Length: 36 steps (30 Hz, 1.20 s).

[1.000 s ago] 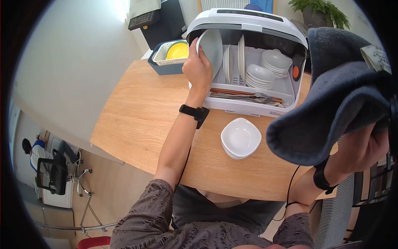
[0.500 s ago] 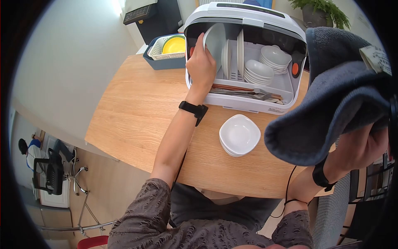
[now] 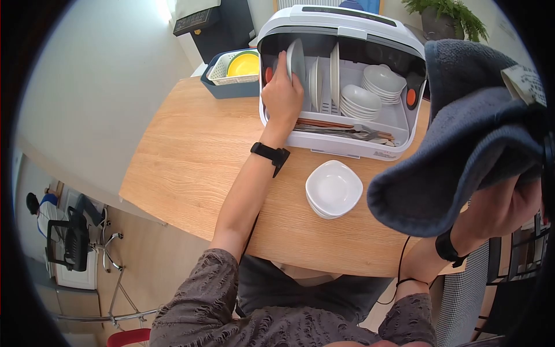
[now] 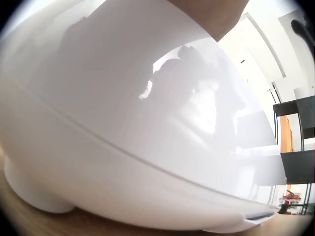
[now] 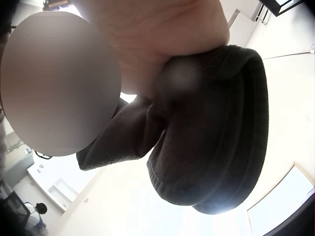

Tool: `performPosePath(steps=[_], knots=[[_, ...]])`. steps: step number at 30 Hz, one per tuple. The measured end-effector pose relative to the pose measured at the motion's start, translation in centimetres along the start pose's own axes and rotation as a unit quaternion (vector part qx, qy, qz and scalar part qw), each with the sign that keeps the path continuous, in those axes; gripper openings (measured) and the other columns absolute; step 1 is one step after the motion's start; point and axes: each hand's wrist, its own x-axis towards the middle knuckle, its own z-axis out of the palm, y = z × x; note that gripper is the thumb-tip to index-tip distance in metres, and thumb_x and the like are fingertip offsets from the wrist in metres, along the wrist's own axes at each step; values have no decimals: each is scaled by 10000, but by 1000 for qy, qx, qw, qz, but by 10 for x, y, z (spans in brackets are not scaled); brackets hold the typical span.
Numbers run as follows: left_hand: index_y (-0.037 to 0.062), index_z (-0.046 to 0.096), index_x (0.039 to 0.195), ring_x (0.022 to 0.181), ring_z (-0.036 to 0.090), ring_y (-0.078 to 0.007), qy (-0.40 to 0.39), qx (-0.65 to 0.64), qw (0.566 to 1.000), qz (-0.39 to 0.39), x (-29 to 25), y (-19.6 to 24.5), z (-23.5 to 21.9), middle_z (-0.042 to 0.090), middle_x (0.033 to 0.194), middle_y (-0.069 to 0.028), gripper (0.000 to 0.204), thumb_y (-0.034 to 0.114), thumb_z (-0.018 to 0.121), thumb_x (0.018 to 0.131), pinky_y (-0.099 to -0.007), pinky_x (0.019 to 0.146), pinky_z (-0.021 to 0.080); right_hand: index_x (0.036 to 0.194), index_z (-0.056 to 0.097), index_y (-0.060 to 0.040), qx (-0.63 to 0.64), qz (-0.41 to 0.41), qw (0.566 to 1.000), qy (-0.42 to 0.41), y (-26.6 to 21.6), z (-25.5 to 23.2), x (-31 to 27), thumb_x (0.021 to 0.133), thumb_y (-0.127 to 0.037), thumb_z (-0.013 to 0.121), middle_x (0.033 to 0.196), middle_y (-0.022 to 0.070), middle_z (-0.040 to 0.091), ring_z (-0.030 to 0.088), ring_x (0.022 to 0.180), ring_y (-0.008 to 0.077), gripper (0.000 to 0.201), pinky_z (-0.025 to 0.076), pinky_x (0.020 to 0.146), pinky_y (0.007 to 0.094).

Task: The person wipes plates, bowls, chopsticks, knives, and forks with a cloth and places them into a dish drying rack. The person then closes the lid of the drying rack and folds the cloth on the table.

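At the left end of a white dish cabinet (image 3: 347, 153), my left hand (image 3: 281, 98) reaches inside and grips the near edge of a large white plate (image 3: 296, 61) standing upright. To the right of that plate, smaller plates (image 3: 335, 75) stand on edge in slots. The left wrist view is mostly filled by the cabinet's glossy white outer wall (image 4: 123, 113), so the fingers are hidden there. My right hand (image 3: 503, 208) holds a bunched grey-blue towel (image 3: 451, 156) up at the right, above the table. Dark towel folds (image 5: 211, 132) hang from the hand in the right wrist view.
White squarish bowls (image 3: 334, 188) sit stacked on the wooden table (image 3: 191, 150) before the cabinet. Inside it are stacked bowls (image 3: 361, 101) and a front tray of chopsticks and cutlery (image 3: 341, 130). A blue bin (image 3: 231, 89) with a basket and yellow bowl stands left of it.
The large plate has turned more edge-on and shifted slightly inside the cabinet, with my left hand moving a little right along with it. My right hand and the towel stay nearly in place.
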Motion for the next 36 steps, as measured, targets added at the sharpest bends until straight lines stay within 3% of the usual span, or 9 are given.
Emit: performPosePath(steps=[13, 16, 19, 25, 28, 30, 32, 34, 36], knots=[[92, 485, 1354, 803, 692, -415, -161, 5, 986, 36, 21, 13, -25, 699, 965, -229, 567, 68, 610, 802, -493, 694, 565, 1288, 534, 121, 4, -26, 1000, -7, 0, 3, 2, 1030, -157, 524, 1178, 250, 661, 700, 1011, 297, 380, 575, 903, 374], [62, 472, 1359, 833, 690, -430, -225, 30, 974, 8, 29, 17, -38, 699, 938, -240, 559, 116, 615, 821, -507, 720, 563, 1302, 521, 125, 118, 8, 993, 6, 6, 1, 1, 1028, -149, 527, 1192, 253, 653, 696, 1022, 303, 388, 567, 920, 384], [48, 442, 1357, 938, 659, -459, -294, 55, 954, -26, 34, 18, -51, 705, 978, -225, 581, 328, 641, 889, -535, 807, 511, 1298, 515, 131, 8, -6, 1000, -9, 0, 1, 1, 1025, -144, 533, 1187, 256, 654, 697, 1012, 310, 387, 572, 911, 387], [10, 641, 1102, 933, 667, -419, -350, 128, 928, -11, 45, 63, -110, 710, 979, -209, 325, 269, 615, 908, -465, 777, 540, 1281, 517, 138, -25, 22, 999, 37, 0, 5, -3, 1025, -142, 536, 1171, 270, 654, 703, 984, 315, 379, 582, 886, 385], [-20, 690, 844, 784, 695, -382, -368, -10, 922, 121, 34, 74, -120, 700, 756, -202, 328, 306, 703, 868, -432, 715, 558, 1268, 527, 137, 3, 5, 999, 37, -8, 15, -1, 1022, -137, 544, 1146, 276, 661, 710, 950, 311, 369, 589, 869, 376], [-18, 680, 889, 796, 690, -366, -525, -211, 815, 128, 25, 83, -120, 701, 771, -177, 347, 319, 744, 838, -414, 725, 550, 1294, 513, 125, 17, 42, 998, 42, 0, 8, -4, 1025, -144, 541, 1198, 269, 640, 686, 1016, 332, 381, 570, 910, 403], [-19, 676, 898, 808, 688, -364, -551, -193, 798, 149, 12, 88, -109, 699, 788, -178, 360, 320, 765, 814, -414, 724, 547, 1319, 498, 112, 29, 79, 995, 49, -3, 13, -2, 1027, -150, 539, 1250, 262, 620, 662, 1081, 352, 395, 552, 950, 429], [-20, 667, 916, 833, 684, -360, -602, -153, 759, 194, -7, 91, -90, 696, 824, -181, 399, 321, 808, 765, -413, 724, 541, 1365, 486, 65, -37, 36, 986, 156, -19, 37, 3, 953, -283, 687, 1050, 158, 679, 659, 816, 210, 575, 492, 641, 251], [-22, 658, 935, 857, 679, -356, -649, -119, 711, 243, -22, 96, -74, 692, 860, -183, 450, 322, 851, 717, -412, 724, 535, 1375, 463, 75, -20, 105, 976, 190, -23, 41, 7, 997, -223, 593, 1200, 191, 621, 612, 1025, 289, 498, 483, 850, 356]])
